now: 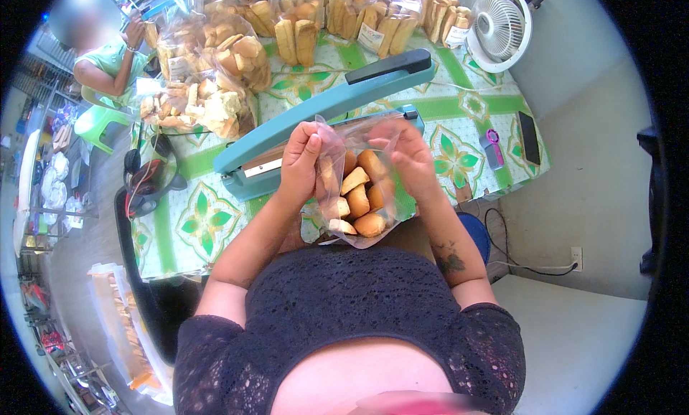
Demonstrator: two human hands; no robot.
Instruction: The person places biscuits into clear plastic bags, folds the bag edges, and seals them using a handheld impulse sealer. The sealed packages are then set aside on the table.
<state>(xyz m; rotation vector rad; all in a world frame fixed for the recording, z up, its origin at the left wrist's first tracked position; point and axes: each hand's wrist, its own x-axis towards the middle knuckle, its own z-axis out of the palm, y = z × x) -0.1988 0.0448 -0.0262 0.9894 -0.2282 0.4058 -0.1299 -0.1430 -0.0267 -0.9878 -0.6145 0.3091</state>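
Observation:
A clear plastic bag of small bread pieces (357, 197) hangs between my hands at the table's near edge. My left hand (300, 157) pinches the bag's upper left rim. Around its upper right side are the fingers of my right hand (408, 155), closed on the plastic and partly seen through it. Golden-brown crusts and pale cut sides show through the bag. Just beyond my hands lies a long teal bag sealer (316, 110), its black-handled arm raised to the upper right.
Several filled bread bags (298, 27) line the table's far side; more bread bags (208, 103) stand at left. A white fan (497, 27), a dark phone (529, 138) and a purple-handled item (494, 148) are at right. A person (108, 71) sits at far left near a green stool (100, 128).

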